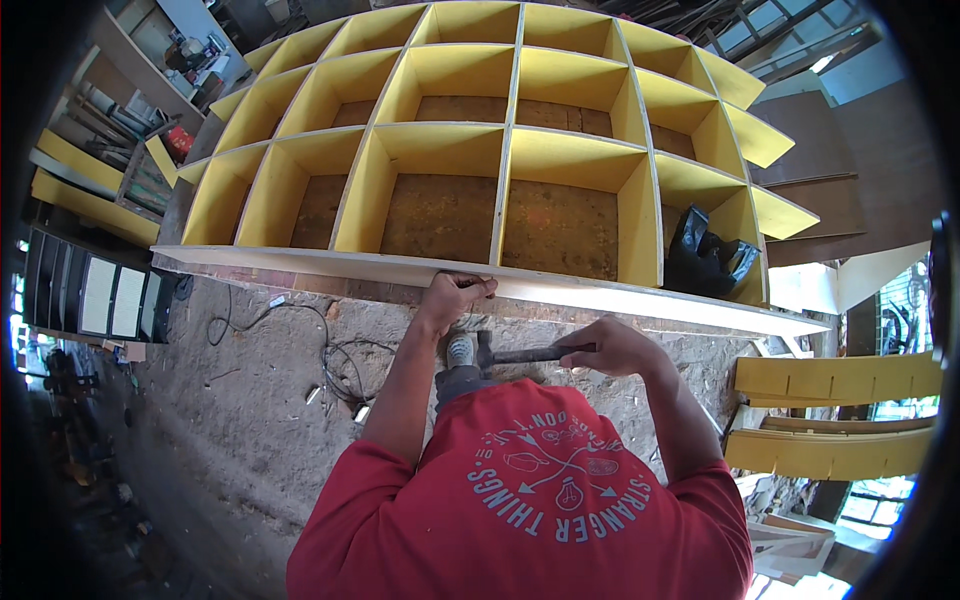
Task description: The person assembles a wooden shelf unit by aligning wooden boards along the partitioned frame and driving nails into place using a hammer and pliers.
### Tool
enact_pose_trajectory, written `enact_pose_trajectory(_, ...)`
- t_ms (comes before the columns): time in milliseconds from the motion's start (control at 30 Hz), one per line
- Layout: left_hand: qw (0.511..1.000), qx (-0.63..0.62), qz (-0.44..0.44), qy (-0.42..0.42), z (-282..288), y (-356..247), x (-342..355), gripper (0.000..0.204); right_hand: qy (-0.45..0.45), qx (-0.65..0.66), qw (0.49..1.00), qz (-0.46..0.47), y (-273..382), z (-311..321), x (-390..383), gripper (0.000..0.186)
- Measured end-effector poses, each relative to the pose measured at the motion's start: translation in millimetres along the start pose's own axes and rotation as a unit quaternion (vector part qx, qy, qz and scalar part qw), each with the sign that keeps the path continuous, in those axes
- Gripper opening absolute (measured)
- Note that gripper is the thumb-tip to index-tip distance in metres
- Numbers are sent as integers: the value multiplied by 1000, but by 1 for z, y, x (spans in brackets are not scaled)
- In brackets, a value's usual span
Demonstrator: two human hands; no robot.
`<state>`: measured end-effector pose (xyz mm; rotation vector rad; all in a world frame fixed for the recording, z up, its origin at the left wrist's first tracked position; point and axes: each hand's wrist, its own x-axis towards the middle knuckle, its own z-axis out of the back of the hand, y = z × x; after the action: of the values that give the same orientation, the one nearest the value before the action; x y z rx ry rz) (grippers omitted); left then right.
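A hammer (pixel 528 355) is gripped near the end of its handle by my right hand (pixel 618 347). Its dark head points left, below the long pale front board (pixel 380 266) of a large yellow grid of compartments (pixel 575 160). My left hand (pixel 460 298) is at that board's outer side, near the middle, with its fingers closed together. What they pinch, if anything, is too small to make out. The hammer head is a short way to the right of my left wrist, apart from the board.
A black plastic bag (pixel 708 255) lies in the right front compartment. Slotted yellow boards (pixel 835 455) are stacked at the right. A dark cable (pixel 330 345) coils on the rough floor (pixel 240 420). At the left stands a dark cabinet (pixel 70 280) with pale panels.
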<state>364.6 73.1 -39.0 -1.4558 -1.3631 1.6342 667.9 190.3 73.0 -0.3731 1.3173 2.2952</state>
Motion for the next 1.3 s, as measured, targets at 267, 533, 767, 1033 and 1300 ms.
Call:
enact_pose_trajectory(267, 1000, 18, 10, 11, 7, -4, -5, 20, -101, 80, 992, -14, -6, -18, -1, 41)
enact_pose_trajectory(533, 925, 352, -43, 132, 24, -92, -18, 34, -199, 202, 955, -86, -15, -43, -33, 39)
enact_pose_trajectory(767, 843, 386, -327, 185, 32, -149, 46, 26, -359, 335, 861, -132, 10, -111, -24, 27)
enact_pose_trajectory(1033, 572, 551, -437, 424, 0, -175, 106, 42, -537, 393, 733, -142, 54, -195, 10, 23)
enact_pose_trajectory(1300, 524, 510, -487, 478, 2, -163, 134, 27, -652, 512, 538, -153, 124, -243, 42, 29)
